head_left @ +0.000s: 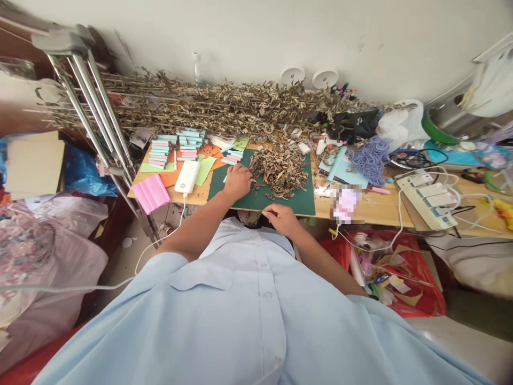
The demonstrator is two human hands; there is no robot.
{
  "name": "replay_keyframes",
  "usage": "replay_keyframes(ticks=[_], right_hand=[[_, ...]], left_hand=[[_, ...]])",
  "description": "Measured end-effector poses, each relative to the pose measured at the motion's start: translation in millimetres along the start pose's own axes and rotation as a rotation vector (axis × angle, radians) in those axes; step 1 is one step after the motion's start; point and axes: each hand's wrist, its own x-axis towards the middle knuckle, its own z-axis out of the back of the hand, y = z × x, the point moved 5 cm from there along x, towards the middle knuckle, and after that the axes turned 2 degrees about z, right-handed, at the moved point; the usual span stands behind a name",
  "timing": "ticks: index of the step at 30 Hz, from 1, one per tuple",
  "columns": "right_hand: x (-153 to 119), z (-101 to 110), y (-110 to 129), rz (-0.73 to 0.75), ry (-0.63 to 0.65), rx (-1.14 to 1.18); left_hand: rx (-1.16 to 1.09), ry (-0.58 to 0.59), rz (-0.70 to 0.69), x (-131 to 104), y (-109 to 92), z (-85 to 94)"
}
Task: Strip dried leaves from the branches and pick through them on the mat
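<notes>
A loose pile of dried leaves point(280, 168) lies on the dark green mat point(304, 206). My left hand point(238, 182) rests on the mat at the pile's left side, its fingers curled; what they hold, if anything, is hidden, though a bit of pale blue shows beside it. At the mat's front edge, my right hand point(279, 218) has its fingertips pinched together, apart from the pile, and anything between them is too small to make out. Blue and pink paper rolls point(190, 144) are stacked to the left on orange and green sheets.
Dried stalks point(224, 104) run along the wall. On the left are a white power bank point(187, 177), pink paper point(151, 193) and metal crutches point(96, 112). Rightward sit a glue gun point(328, 143), purple cord point(371, 160), a lit phone point(347, 204) and a power strip point(427, 198).
</notes>
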Motion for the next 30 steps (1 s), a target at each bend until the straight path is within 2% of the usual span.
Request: replay_keyframes(ticks=[4,7,12,15,19,23,27,30], right_hand=[[-9.2,-2.2,-4.4,0.014,0.005,-0.031],[-12.4,-9.4,-9.1,0.064,0.031,-0.112],[-10.8,-22.9,-16.9,0.076,0.123,-0.272],[-10.9,-25.7,-18.1,0.05,0.176,-0.307],[-9.3,-18.7,-10.7,0.068,0.123,-0.233],[3.3,-6.0,-1.5,0.053,0.002,-0.076],[36.3,2.1,1.2,-0.119,-0.134,0.144],[71.1,0.9,3.7,-0.17,-0.229,0.284]], left_hand=[[-0.009,-0.008,0.08,-2.9,10.2,4.4],[0.003,-0.032,0.171,7.4,15.5,6.9],[0.048,0.012,0.186,35.4,13.8,-5.7],[-0.012,-0.039,0.189,44.3,14.0,-12.3],[-0.235,-0.129,0.275,46.4,22.2,-9.9],[-0.627,-0.167,0.376,42.6,29.6,-2.3],[-0.961,-0.214,0.457,35.0,26.4,2.1],[-1.109,-0.252,0.501,27.6,18.8,3.4]])
